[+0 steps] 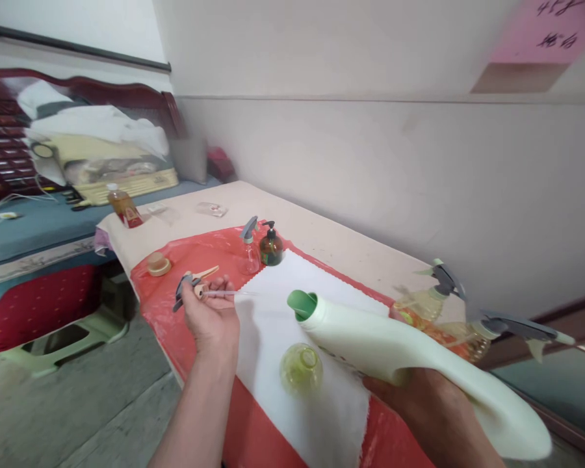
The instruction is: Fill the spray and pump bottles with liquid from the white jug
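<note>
My left hand is closed around a grey-and-cream trigger spray head, whose thin clear tube points right. In my right hand is a large pale green detergent bottle, tipped on its side. Its uncapped green pouring spout faces left. Below that spout stands a small yellow-green transparent bottle with its neck uncovered, on a white cloth. Under the cloth lies a red plastic sheet. A clear spray bottle and a dark pump bottle stand beyond my left hand.
Two spray bottles with grey heads, a nearer one and a farther one, stand at the right. A round beige lid is at the left. An amber bottle stands at the table's far-left corner. A red-cushioned stool stands beside it.
</note>
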`<state>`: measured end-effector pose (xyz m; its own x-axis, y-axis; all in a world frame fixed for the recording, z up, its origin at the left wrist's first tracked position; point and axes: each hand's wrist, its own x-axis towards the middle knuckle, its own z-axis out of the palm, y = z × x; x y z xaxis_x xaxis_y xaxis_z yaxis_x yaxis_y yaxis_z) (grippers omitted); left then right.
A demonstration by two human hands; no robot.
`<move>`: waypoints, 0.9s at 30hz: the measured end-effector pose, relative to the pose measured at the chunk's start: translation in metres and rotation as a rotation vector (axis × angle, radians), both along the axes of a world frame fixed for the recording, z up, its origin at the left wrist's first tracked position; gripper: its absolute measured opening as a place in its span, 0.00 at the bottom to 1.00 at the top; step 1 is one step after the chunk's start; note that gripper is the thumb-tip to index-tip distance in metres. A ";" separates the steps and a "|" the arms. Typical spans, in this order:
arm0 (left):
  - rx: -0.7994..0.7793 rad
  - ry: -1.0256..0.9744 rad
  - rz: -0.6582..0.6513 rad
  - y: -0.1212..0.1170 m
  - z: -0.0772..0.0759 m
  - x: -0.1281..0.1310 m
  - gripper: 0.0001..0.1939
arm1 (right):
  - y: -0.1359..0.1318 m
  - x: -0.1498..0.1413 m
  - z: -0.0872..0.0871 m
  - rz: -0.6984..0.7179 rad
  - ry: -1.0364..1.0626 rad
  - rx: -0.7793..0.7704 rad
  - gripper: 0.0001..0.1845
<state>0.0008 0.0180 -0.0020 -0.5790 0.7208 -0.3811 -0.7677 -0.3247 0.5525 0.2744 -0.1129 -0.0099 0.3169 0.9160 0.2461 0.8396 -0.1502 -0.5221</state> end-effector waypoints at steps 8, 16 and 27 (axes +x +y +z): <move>0.091 0.084 -0.074 -0.004 0.002 0.010 0.15 | 0.024 0.000 -0.020 -0.151 0.368 0.276 0.65; 0.386 0.409 -0.429 -0.026 0.001 0.040 0.17 | 0.054 -0.022 -0.052 -0.069 0.979 0.303 0.44; 0.458 1.017 -0.673 -0.051 -0.008 0.061 0.14 | 0.058 -0.030 -0.068 -0.025 0.872 0.249 0.36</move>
